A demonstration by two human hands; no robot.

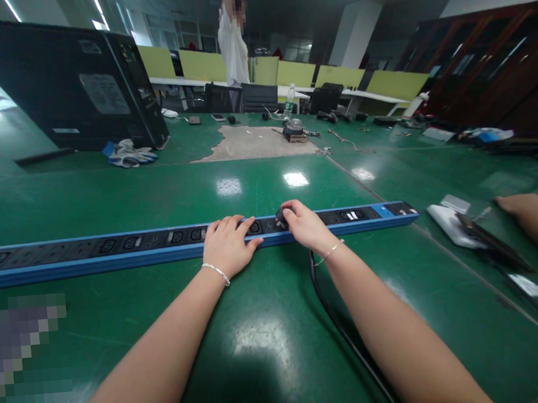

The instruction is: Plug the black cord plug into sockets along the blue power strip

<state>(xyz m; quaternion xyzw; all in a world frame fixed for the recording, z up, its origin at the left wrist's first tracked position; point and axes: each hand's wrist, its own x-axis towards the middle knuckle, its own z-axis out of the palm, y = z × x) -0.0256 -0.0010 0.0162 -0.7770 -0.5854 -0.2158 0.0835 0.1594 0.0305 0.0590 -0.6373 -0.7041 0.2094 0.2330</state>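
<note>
A long blue power strip (115,261) with a row of black sockets lies across the green table. My left hand (228,245) rests on it with the fingers apart, the thumb along its near edge. Just to the right, my right hand (305,223) pinches a black power plug (281,218) over the sockets. Whether the plug's pins are inside a socket I cannot tell. From beneath that hand a black cable (334,323) runs down toward the table's near edge.
A black computer case (97,91) and gloves (130,153) are at the back left. A bottle (289,100) stands beyond cardboard (246,142). At right lie a white packet (452,227) and another person's hand (521,206). A person (234,49) stands behind chairs.
</note>
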